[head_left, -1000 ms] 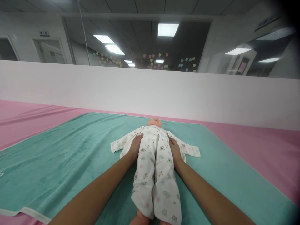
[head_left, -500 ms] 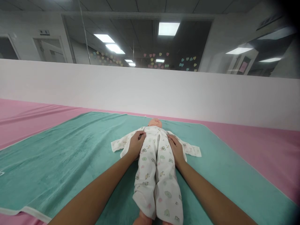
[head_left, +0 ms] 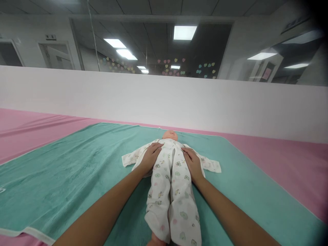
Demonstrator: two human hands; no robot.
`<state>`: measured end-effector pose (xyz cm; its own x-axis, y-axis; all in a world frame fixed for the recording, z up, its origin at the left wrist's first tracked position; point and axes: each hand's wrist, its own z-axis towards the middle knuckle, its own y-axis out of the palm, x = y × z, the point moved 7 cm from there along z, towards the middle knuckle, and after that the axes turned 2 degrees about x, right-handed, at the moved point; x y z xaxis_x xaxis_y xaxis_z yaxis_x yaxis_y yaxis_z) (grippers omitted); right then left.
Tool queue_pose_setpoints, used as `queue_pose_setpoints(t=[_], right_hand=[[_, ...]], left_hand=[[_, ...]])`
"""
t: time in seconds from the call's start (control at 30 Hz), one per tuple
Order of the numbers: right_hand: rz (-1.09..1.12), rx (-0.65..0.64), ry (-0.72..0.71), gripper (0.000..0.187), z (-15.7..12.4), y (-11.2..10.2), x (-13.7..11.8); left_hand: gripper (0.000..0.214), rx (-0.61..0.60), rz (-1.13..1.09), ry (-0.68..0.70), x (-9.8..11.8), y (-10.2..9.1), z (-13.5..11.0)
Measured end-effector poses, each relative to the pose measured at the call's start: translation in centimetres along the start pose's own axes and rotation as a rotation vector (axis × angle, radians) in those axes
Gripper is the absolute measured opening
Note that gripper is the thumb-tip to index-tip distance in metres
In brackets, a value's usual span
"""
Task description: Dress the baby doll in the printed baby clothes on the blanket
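A baby doll [head_left: 170, 135] lies on its back, feet toward me, on a teal blanket [head_left: 77, 171]. It wears a white printed top [head_left: 210, 164] with sleeves spread out to both sides, and matching white pants [head_left: 179, 191] with small animal and cloud prints. My left hand [head_left: 151, 157] rests on the left side of the pants' waist, fingers extended across the cloth. On the opposite side, my right hand [head_left: 192, 163] lies along the waist with its fingers stretched out. One bare doll foot [head_left: 155, 240] shows below a pant leg.
Pink cloth [head_left: 287, 160] surrounds the blanket. A low white wall [head_left: 164, 99] runs across behind the doll's head. Above it, glass [head_left: 159, 44] carries heart-shaped stickers and shows bright ceiling lights. A folded blanket edge [head_left: 25, 232] lies at the lower left.
The fingers of my left hand have moved inward and flattened over the pants' waist, where the thumb and finger were curled together before. My right hand has shifted slightly inward.
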<state>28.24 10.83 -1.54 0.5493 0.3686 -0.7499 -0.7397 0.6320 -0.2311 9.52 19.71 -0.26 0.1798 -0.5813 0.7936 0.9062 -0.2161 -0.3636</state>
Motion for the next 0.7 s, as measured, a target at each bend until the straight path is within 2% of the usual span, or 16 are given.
queue_pose_setpoints(t=[0.23,0.5,0.7], right_hand=[[0.021,-0.046,0.093,0.034,-0.2,0.3,0.8],[0.068,-0.162,0.139,0.041,-0.1,1.0,1.5],[0.134,-0.262,0.189,0.048,-0.2,1.8,2.3]], left_hand=[[0.035,-0.042,-0.033,-0.043,0.3,0.1,-0.3],[0.039,-0.051,0.058,0.004,-1.7,0.8,0.1],[0.04,-0.022,0.085,-0.033,-2.8,0.9,0.2]])
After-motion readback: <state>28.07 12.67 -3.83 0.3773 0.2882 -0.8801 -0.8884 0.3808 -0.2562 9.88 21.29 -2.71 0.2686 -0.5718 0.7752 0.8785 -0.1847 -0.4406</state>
